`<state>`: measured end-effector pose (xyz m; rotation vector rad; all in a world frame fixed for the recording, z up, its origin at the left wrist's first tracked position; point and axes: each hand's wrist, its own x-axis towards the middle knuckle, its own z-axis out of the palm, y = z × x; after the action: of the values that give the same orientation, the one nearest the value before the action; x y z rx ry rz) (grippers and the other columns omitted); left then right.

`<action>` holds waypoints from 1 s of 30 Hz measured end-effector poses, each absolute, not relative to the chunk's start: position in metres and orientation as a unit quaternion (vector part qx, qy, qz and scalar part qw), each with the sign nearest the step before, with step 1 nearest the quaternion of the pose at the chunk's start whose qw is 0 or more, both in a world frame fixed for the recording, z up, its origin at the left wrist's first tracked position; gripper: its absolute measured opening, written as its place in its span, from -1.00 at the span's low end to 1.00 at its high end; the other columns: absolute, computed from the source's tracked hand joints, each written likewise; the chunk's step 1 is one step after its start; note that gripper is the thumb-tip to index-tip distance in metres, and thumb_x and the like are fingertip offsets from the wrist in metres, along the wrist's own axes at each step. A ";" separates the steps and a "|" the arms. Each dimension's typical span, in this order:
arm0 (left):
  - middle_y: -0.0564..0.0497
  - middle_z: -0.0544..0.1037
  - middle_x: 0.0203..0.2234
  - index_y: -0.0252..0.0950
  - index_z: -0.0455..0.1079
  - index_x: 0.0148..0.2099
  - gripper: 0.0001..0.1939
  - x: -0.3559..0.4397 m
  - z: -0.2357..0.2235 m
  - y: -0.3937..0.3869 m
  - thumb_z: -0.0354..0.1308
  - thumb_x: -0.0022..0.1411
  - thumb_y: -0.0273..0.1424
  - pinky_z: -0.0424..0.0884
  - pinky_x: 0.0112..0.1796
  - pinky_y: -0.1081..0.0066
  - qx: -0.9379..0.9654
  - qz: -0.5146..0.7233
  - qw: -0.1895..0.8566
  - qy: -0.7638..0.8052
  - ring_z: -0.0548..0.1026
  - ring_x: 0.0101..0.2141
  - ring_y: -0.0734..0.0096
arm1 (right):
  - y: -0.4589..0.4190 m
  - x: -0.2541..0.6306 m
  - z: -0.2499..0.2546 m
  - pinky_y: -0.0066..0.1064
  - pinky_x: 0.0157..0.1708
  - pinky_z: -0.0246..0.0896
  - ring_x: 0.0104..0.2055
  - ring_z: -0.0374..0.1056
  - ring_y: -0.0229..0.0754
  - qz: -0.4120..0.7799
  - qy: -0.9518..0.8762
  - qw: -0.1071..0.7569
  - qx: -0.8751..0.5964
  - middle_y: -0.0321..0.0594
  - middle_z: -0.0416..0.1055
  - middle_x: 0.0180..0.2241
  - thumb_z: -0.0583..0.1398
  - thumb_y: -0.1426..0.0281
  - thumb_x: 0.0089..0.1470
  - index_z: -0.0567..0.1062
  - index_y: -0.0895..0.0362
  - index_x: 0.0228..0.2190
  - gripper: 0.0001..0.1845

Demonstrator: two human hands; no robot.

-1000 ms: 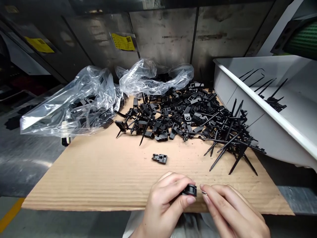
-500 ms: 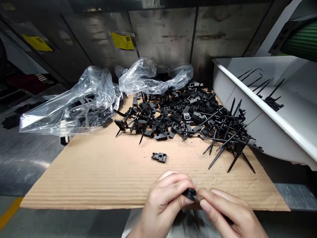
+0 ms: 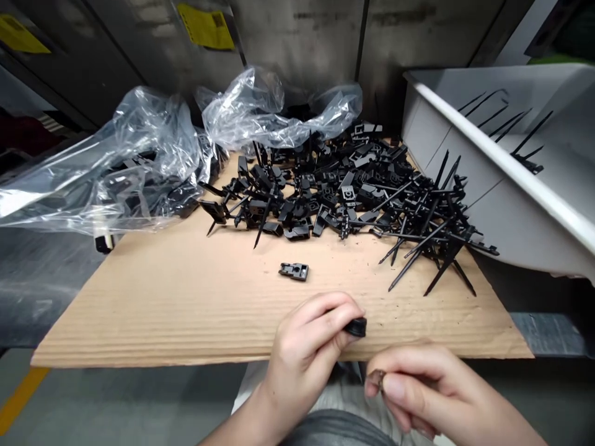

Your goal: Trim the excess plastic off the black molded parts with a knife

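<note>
My left hand (image 3: 307, 350) pinches a small rounded black plastic part (image 3: 356, 327) just above the front edge of the cardboard. Most of that part is hidden by the fingers. Lower and to the right, my right hand (image 3: 432, 387) is closed, its thumb and forefinger pinching a small, thin brownish piece (image 3: 375, 378) whose kind I cannot make out. A gap separates the two hands. Beyond my left hand, one black plastic clip-like part (image 3: 294, 271) lies by itself on the cardboard sheet (image 3: 162, 310).
A heap of black plastic parts (image 3: 320, 198) and thin black rods (image 3: 418, 248) covers the back of the cardboard. Clear plastic bags (image 3: 153, 136) with black parts lie at the back left. A grey bin (image 3: 483, 204) holding several rods stands at the right.
My right hand has drawn away from the black part, down and slightly right, with the brownish piece still pinched. My left hand keeps its grip. The view has tilted down.
</note>
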<state>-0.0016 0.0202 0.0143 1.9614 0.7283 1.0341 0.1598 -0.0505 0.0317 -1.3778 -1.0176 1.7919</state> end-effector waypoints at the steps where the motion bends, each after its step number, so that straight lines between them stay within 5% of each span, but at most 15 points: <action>1: -0.07 0.49 -0.29 -0.31 0.42 -0.16 -0.78 -0.002 0.013 0.019 0.06 0.19 -0.63 0.39 -0.24 0.48 0.777 0.409 0.380 0.290 0.48 -0.25 0.36 | -0.050 0.160 0.031 -0.65 -0.64 -0.08 -0.64 0.02 -0.48 0.696 -0.375 0.344 -0.507 -0.42 0.20 -0.69 0.15 0.17 0.02 0.51 0.16 -0.48 -0.68; 6: -0.09 0.49 -0.28 -0.36 0.37 -0.13 -0.76 0.001 0.006 0.014 0.03 0.17 -0.65 0.38 -0.26 0.44 0.822 0.398 0.282 0.294 0.46 -0.27 0.35 | -0.056 0.159 0.029 -0.71 -0.61 0.05 -0.61 0.14 -0.48 0.659 -0.319 0.418 -0.538 -0.40 0.31 -0.63 0.17 0.19 0.01 0.52 0.08 -0.47 -0.75; 10: -0.10 0.50 -0.30 -0.36 0.38 -0.12 -0.73 0.003 0.004 0.012 0.03 0.14 -0.65 0.38 -0.32 0.40 0.841 0.385 0.237 0.297 0.47 -0.32 0.31 | -0.063 0.158 0.025 -0.71 -0.57 0.18 -0.57 0.25 -0.43 0.490 -0.444 0.450 -0.601 -0.42 0.39 -0.58 0.13 0.32 0.07 0.52 -0.06 -0.38 -0.86; 14: -0.10 0.51 -0.20 -0.32 0.37 -0.09 -0.76 -0.004 0.007 0.014 0.02 0.21 -0.60 0.38 -0.21 0.42 0.825 0.376 0.339 0.252 0.48 -0.21 0.31 | -0.067 0.162 0.019 -0.73 -0.46 0.27 -0.47 0.36 -0.42 0.281 -0.526 0.479 -0.644 -0.45 0.45 -0.45 0.14 0.43 0.05 0.46 -0.13 -0.26 -0.78; 18: -0.09 0.48 -0.12 -0.28 0.32 -0.06 -0.80 -0.013 0.010 0.014 0.02 0.26 -0.51 0.33 -0.09 0.44 0.765 0.369 0.461 0.258 0.43 -0.08 0.30 | -0.066 0.165 0.019 -0.75 -0.31 0.29 -0.37 0.43 -0.41 0.153 -0.661 0.398 -0.617 -0.36 0.47 -0.27 0.09 0.49 0.09 0.39 -0.03 -0.15 -0.71; 21: -0.06 0.51 -0.22 -0.28 0.32 -0.09 -0.84 -0.013 0.012 0.014 0.04 0.26 -0.47 0.33 -0.15 0.49 0.762 0.356 0.465 0.276 0.46 -0.17 0.33 | -0.063 0.166 0.018 -0.75 -0.23 0.25 -0.38 0.44 -0.42 0.064 -0.744 0.334 -0.574 -0.31 0.49 -0.31 0.05 0.52 0.11 0.33 0.09 -0.08 -0.68; 30: -0.06 0.48 -0.37 -0.29 0.34 -0.16 -0.87 -0.008 0.013 0.015 -0.01 0.29 -0.45 0.34 -0.30 0.45 0.787 0.349 0.426 0.277 0.45 -0.33 0.31 | -0.060 0.162 0.012 -0.54 -0.37 0.32 -0.36 0.38 -0.29 0.148 -0.729 0.343 -0.574 -0.22 0.41 -0.42 0.10 0.50 0.09 0.38 0.19 -0.11 -0.71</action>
<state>-0.0079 0.0149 0.0134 1.9680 0.6916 0.8720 0.1616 -0.0599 0.0119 -1.4909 -1.8933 0.3859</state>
